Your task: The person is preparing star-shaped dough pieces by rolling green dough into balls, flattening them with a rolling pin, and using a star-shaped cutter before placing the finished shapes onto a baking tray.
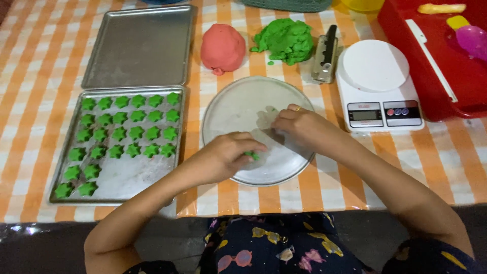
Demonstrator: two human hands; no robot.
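Step in hand, by my reading: shaping one green dough piece on the round metal plate at bench centre. The left hand has its grip closed on that piece at the plate's 6 o'clock; the right hand has its fingertips curled down on a clear plastic sheet at 3 o'clock, pinning rather than gripping it. Next move calls for a gentle lift to the near tray at 9 o'clock, where green stars leave open space along the near edge.
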